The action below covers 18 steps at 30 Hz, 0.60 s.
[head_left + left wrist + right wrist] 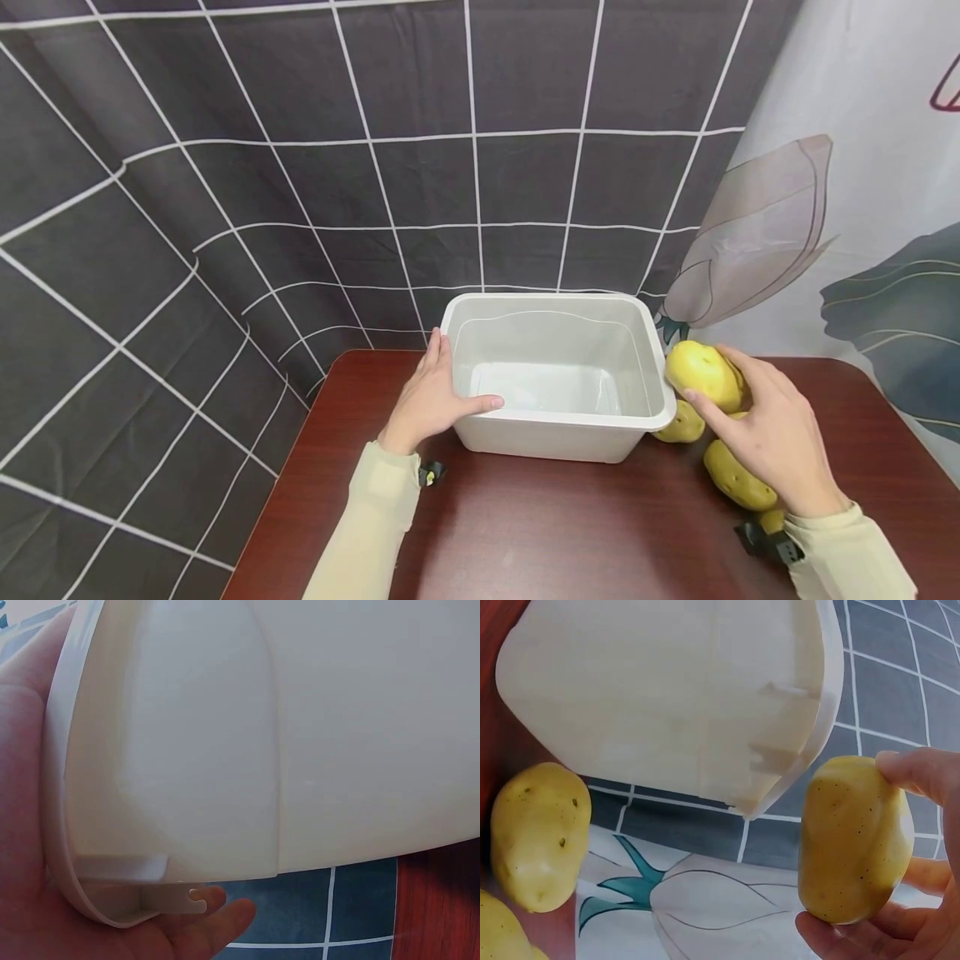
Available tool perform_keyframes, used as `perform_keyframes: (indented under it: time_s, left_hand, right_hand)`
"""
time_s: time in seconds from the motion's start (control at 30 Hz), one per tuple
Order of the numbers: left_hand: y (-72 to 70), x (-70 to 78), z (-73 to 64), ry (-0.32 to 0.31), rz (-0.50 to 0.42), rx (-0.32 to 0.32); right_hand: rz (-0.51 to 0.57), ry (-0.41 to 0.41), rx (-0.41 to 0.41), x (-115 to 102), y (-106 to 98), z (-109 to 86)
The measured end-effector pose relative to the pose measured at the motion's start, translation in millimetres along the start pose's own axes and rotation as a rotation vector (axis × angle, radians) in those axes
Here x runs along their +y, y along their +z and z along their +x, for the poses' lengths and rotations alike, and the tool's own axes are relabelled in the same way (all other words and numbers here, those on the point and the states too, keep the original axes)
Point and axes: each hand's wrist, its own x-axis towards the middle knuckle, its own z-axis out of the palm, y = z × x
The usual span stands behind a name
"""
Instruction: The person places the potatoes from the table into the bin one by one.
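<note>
In the head view my left hand (431, 400) rests at the front left corner of a pale grey plastic tub (536, 435). Its thumb lies straight over the front rim, and its straight fingers run along the left side. The left wrist view shows the palm against the tub's rim (56, 772), with fingertips (236, 919) showing past its edge. My right hand (780, 425) grips a yellow potato (701, 373) between thumb and fingers, beside the tub's right rim. That potato (855, 840) appears whole in the right wrist view, raised above the others.
Several more potatoes lie on the table right of the tub, among them one by its corner (681, 423) and one under my right hand (738, 477). The red-brown table (555, 525) backs onto a dark gridded cloth (525, 183) and a pale floral cloth (892, 275).
</note>
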Motion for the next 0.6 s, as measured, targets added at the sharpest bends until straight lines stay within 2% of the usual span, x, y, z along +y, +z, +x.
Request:
perform_keyframes:
  time_s: [0.37, 0.6]
  left_hand:
    - [1.3, -0.3, 0.5, 0.001, -0.002, 0.004]
    - [1.6, -1.0, 1.1, -0.002, 0.0, 0.002]
  right_hand:
    - [0.011, -0.034, -0.012, -5.2, -0.5, 7.8]
    - [0.016, -0.013, -0.073, -10.3, -4.7, 15.7]
